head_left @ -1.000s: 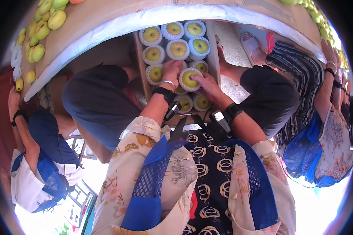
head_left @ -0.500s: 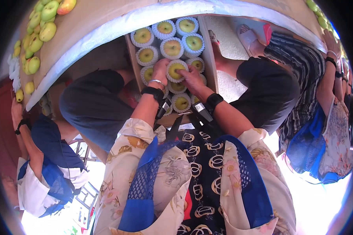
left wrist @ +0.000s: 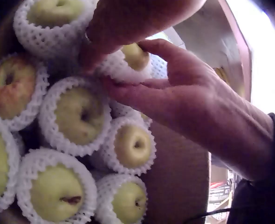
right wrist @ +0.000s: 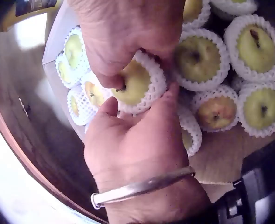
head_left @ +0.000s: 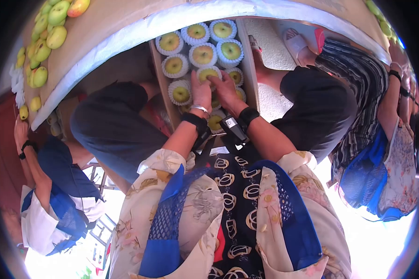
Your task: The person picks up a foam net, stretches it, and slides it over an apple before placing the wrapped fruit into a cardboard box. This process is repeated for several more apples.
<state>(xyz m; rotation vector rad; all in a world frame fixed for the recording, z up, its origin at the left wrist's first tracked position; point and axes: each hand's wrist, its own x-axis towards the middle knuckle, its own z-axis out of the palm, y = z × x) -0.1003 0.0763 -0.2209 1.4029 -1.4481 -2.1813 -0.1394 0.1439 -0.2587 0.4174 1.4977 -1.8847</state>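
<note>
Both hands hold one yellow-green apple (head_left: pixel 208 73) in a white foam net, over the middle of a cardboard box (head_left: pixel 249 60). The left hand (head_left: pixel 201 93), with a silver bangle at its wrist, curls its fingers and thumb about the apple's left and near side. From the right, the right hand (head_left: pixel 225 90) grips it, its thumb on the apple's top near the stem in the right wrist view. Around the hands sit several more netted apples (right wrist: pixel 199 58), stem ends mostly up. Fingers hide part of the held apple's net.
Beyond the box curves a table edge with a whitish trim (head_left: pixel 125 39), with loose apples (head_left: pixel 56 37) piled at the far left. The wearer's knees (head_left: pixel 111 111) flank the box. Other people sit at both sides; a sandalled foot (head_left: pixel 302 51) is at the right.
The netted apple has moved away from the wearer and left, down among the others, with both hands following. The left hand has come in closer around it.
</note>
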